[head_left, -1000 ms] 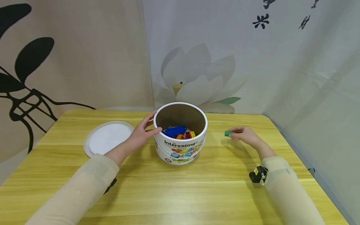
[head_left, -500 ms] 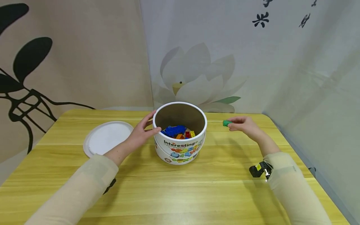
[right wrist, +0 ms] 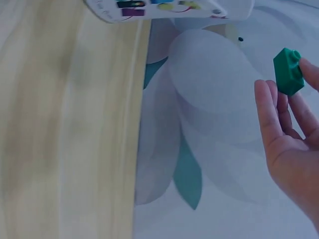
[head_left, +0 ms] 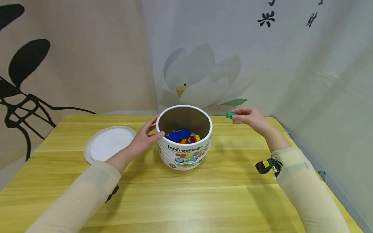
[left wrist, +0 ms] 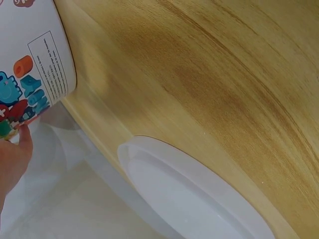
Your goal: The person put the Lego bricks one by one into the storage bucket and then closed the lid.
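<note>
A white bucket with a printed "Interesting" label stands on the table, and blue, red, orange and yellow toy bricks lie inside it. My left hand rests against the bucket's left side, thumb at the front of the rim and fingers spread farther back. Off to the right of the bucket, my right hand pinches a small green toy brick between thumb and fingers, raised above the table. The right wrist view shows the green brick's studs beside the thumb, with the other fingers extended.
A round white lid lies on the wooden table left of the bucket. Behind the table's far edge hangs a printed curtain with a lotus. A black wrist camera is strapped to the right sleeve.
My right hand has lifted the green brick from low over the table to about the height of the bucket's rim, slightly leftward. My left hand has stayed on the bucket.
</note>
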A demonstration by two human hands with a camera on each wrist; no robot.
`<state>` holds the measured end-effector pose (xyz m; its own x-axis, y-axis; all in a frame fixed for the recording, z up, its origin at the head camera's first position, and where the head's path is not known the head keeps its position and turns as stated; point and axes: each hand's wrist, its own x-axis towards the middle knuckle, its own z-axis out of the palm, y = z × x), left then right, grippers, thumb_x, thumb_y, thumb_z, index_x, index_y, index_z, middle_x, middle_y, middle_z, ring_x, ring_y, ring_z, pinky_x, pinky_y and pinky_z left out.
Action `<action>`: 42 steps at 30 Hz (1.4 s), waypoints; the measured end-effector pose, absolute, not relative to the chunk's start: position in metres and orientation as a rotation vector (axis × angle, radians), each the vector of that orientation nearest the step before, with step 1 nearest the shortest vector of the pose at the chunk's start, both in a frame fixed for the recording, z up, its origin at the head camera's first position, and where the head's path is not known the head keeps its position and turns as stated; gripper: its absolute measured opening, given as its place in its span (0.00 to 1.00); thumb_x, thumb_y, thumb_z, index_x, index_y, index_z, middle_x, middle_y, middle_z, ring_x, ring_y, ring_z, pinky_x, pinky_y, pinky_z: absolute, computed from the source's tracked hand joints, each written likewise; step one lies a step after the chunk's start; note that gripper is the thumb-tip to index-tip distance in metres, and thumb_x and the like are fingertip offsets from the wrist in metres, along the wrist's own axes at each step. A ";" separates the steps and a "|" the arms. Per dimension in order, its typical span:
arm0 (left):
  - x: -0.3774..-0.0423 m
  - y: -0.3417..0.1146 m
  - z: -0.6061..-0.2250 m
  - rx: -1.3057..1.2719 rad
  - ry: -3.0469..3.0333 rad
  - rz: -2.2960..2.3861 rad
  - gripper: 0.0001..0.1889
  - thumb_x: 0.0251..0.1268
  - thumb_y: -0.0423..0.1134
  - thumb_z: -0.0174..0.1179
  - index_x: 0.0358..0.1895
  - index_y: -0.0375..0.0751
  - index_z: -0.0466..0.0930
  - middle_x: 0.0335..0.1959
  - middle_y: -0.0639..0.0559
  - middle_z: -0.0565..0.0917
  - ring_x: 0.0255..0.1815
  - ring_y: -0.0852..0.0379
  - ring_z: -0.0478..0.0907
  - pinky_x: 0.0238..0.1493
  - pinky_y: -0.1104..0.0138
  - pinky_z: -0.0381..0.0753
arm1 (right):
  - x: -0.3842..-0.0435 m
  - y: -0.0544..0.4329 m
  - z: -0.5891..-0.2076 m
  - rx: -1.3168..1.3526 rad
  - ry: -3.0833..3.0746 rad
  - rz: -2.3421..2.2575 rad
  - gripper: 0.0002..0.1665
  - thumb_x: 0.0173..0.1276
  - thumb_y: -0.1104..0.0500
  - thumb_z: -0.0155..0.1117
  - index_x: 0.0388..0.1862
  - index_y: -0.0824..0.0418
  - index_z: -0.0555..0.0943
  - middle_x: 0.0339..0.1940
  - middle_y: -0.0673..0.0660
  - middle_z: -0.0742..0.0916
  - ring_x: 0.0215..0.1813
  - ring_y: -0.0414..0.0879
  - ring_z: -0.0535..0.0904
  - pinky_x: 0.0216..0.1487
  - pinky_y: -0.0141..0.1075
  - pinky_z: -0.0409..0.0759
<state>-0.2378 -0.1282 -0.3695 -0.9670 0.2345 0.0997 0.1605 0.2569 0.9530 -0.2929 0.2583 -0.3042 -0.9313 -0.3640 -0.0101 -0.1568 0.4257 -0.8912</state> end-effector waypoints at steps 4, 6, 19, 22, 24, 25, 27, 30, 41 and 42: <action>-0.237 -0.130 -0.370 0.393 2.449 1.840 0.37 0.66 0.38 0.56 0.75 0.47 0.47 0.74 0.42 0.54 0.73 0.39 0.54 0.66 0.46 0.65 | -0.295 0.249 -0.295 -0.499 2.491 -1.525 0.25 0.67 0.56 0.59 0.57 0.72 0.73 0.36 0.43 0.83 0.38 0.36 0.82 0.46 0.27 0.81; -0.237 -0.131 -0.370 0.395 2.450 1.839 0.37 0.66 0.38 0.56 0.75 0.47 0.47 0.74 0.42 0.54 0.73 0.39 0.54 0.66 0.46 0.65 | -0.295 0.244 -0.290 -0.513 2.486 -1.538 0.25 0.67 0.56 0.59 0.57 0.72 0.73 0.36 0.43 0.83 0.39 0.37 0.83 0.46 0.27 0.81; -0.239 -0.133 -0.371 0.406 2.431 1.865 0.37 0.66 0.37 0.56 0.74 0.47 0.48 0.74 0.42 0.55 0.73 0.39 0.55 0.66 0.46 0.66 | -0.298 0.203 -0.279 -0.560 2.429 -1.533 0.23 0.66 0.57 0.60 0.56 0.70 0.75 0.39 0.48 0.84 0.40 0.39 0.83 0.49 0.31 0.81; -0.240 -0.133 -0.372 0.415 2.427 1.877 0.36 0.65 0.37 0.56 0.74 0.47 0.48 0.74 0.43 0.55 0.73 0.40 0.55 0.66 0.46 0.65 | -0.298 0.194 -0.281 -0.587 2.406 -1.525 0.22 0.66 0.58 0.61 0.55 0.70 0.76 0.39 0.51 0.84 0.40 0.41 0.83 0.50 0.33 0.82; -0.240 -0.133 -0.372 0.420 2.424 1.882 0.36 0.65 0.37 0.56 0.74 0.46 0.49 0.74 0.42 0.55 0.73 0.40 0.55 0.66 0.46 0.65 | -0.299 0.189 -0.282 -0.597 2.404 -1.513 0.21 0.65 0.58 0.61 0.54 0.70 0.76 0.38 0.49 0.84 0.40 0.42 0.83 0.49 0.34 0.82; -0.240 -0.133 -0.372 0.419 2.421 1.884 0.36 0.65 0.36 0.56 0.74 0.46 0.49 0.74 0.42 0.55 0.73 0.40 0.55 0.66 0.46 0.65 | -0.299 0.187 -0.283 -0.597 2.402 -1.512 0.21 0.65 0.59 0.61 0.53 0.70 0.76 0.37 0.49 0.84 0.40 0.43 0.82 0.49 0.34 0.82; -0.239 -0.132 -0.371 0.421 2.418 1.883 0.37 0.65 0.37 0.56 0.74 0.46 0.49 0.74 0.42 0.55 0.73 0.40 0.55 0.66 0.46 0.65 | -0.298 0.184 -0.284 -0.595 2.399 -1.515 0.20 0.65 0.59 0.61 0.53 0.70 0.76 0.35 0.49 0.84 0.39 0.43 0.82 0.49 0.34 0.82; -0.239 -0.131 -0.371 0.422 2.419 1.875 0.37 0.65 0.38 0.57 0.74 0.46 0.48 0.74 0.42 0.55 0.73 0.39 0.55 0.66 0.46 0.65 | -0.298 0.181 -0.286 -0.593 2.391 -1.528 0.21 0.66 0.60 0.60 0.54 0.70 0.76 0.35 0.49 0.83 0.39 0.44 0.83 0.50 0.36 0.82; -0.238 -0.130 -0.369 0.400 2.425 1.857 0.37 0.65 0.38 0.57 0.74 0.47 0.48 0.74 0.42 0.55 0.73 0.40 0.55 0.66 0.47 0.65 | -0.297 0.171 -0.290 -0.601 2.400 -1.510 0.22 0.67 0.61 0.58 0.57 0.71 0.73 0.43 0.60 0.82 0.46 0.57 0.81 0.47 0.35 0.83; -0.237 -0.130 -0.368 0.401 2.428 1.843 0.38 0.65 0.39 0.57 0.75 0.48 0.47 0.74 0.41 0.54 0.73 0.39 0.54 0.66 0.46 0.65 | -0.296 0.171 -0.290 -0.600 2.403 -1.507 0.22 0.68 0.60 0.58 0.57 0.71 0.73 0.45 0.64 0.82 0.47 0.58 0.81 0.48 0.35 0.83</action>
<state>-0.2374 -0.1302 -0.3683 -0.9638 0.2455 0.1036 0.1658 0.2480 0.9545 -0.2962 0.1707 -0.2895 -0.8865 -0.4625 0.0132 -0.2132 0.3831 -0.8988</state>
